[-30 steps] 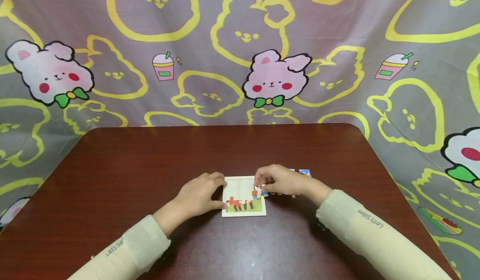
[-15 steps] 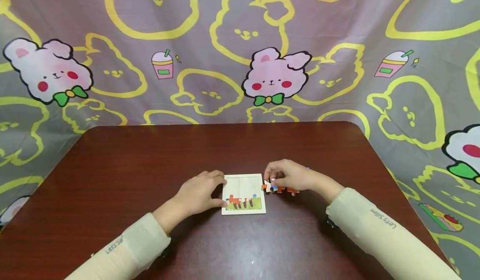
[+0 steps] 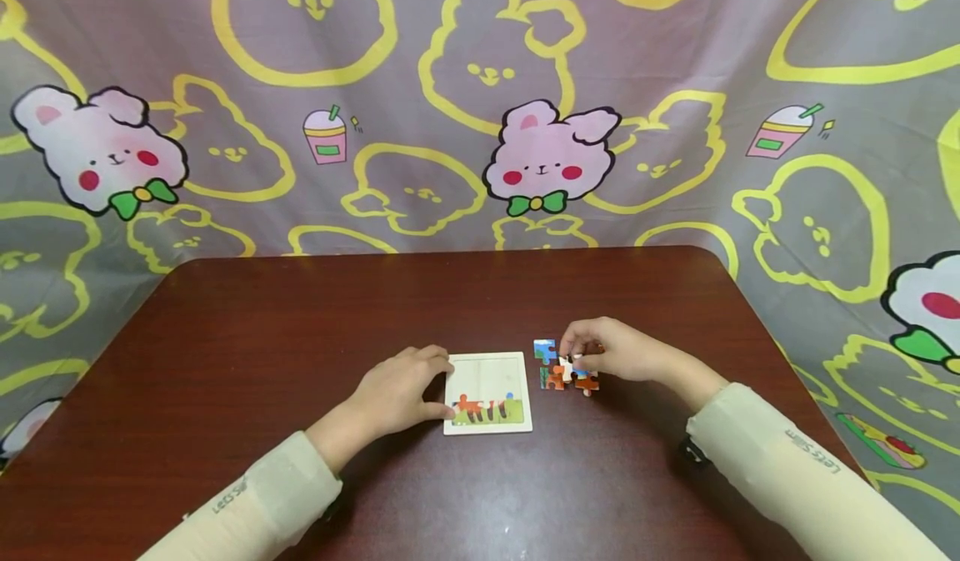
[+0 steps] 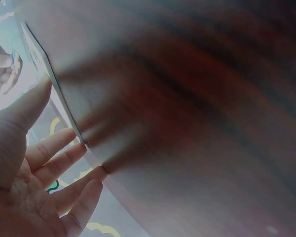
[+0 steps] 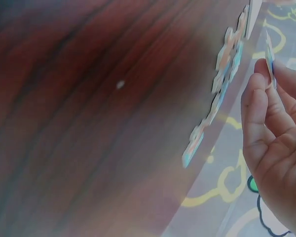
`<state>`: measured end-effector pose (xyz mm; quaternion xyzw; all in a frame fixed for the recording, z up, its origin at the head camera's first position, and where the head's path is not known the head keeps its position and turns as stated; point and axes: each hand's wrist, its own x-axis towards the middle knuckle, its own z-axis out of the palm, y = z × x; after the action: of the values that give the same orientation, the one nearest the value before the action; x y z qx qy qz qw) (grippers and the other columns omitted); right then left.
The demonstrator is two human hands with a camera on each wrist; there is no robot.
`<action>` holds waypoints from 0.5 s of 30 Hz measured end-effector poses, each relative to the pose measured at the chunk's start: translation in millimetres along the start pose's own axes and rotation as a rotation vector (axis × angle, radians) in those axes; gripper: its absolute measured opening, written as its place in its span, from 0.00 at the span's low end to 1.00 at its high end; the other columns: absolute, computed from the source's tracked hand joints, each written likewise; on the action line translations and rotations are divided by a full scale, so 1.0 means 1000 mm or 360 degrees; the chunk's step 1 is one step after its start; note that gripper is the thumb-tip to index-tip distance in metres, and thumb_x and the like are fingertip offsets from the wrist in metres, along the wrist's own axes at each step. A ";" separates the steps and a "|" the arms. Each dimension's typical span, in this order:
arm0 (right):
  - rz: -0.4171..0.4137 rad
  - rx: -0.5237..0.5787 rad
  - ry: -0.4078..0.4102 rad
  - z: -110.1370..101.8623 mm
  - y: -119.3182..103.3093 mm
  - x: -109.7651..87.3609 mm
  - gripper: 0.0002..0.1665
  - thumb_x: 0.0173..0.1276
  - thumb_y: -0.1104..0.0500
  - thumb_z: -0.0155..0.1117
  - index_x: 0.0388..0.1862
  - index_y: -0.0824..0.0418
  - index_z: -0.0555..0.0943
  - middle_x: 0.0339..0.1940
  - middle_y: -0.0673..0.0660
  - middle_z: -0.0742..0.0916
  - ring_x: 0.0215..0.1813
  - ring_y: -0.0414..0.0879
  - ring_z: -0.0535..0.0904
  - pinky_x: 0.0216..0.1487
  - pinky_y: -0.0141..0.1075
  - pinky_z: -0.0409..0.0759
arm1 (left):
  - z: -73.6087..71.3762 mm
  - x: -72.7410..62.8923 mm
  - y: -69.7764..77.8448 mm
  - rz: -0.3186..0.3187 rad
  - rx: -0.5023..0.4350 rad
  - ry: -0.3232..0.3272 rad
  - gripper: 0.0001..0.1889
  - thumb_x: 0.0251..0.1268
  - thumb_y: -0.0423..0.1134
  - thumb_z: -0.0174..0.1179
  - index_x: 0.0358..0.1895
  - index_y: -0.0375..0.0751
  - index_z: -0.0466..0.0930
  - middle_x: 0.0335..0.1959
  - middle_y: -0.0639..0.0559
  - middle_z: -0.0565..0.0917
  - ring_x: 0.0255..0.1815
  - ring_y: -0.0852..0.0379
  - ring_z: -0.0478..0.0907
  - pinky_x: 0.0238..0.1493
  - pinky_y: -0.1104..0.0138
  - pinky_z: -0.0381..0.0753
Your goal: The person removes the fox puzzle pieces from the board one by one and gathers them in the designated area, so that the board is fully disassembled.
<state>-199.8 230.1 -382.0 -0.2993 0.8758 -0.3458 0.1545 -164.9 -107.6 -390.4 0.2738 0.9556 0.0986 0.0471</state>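
Note:
A square wooden puzzle tray lies on the table; fitted pieces along its bottom show orange, dark legs and green grass, while its upper part is bare wood. My left hand rests at the tray's left side, thumb and fingertips touching its edge, as the left wrist view also shows. Right of the tray, my right hand pinches a jigsaw piece between thumb and fingers, held above the table. Below and beside that hand lie several loose jigsaw pieces, blue and orange, partly hidden by it.
The dark red-brown table has rounded far corners. Behind it hangs a curtain printed with rabbits and yellow outlines. In the right wrist view, the loose pieces form a line near the tray's edge.
My right hand has moved right, from over the tray to above the loose pieces, carrying the jigsaw piece. More loose pieces are now uncovered. My left hand stays at the tray.

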 end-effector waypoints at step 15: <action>0.0033 0.0037 0.0055 -0.010 0.018 -0.025 0.08 0.66 0.70 0.64 0.42 0.61 0.81 0.32 0.52 0.85 0.37 0.37 0.77 0.41 0.31 0.76 | 0.000 0.000 0.000 -0.0004 -0.0002 0.0000 0.31 0.50 0.56 0.75 0.56 0.45 0.83 0.63 0.50 0.79 0.63 0.46 0.77 0.58 0.50 0.79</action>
<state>-193.2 261.5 -385.6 -0.2825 0.8772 -0.3594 0.1465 -164.4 -107.6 -390.6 0.2726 0.9558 0.0993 0.0475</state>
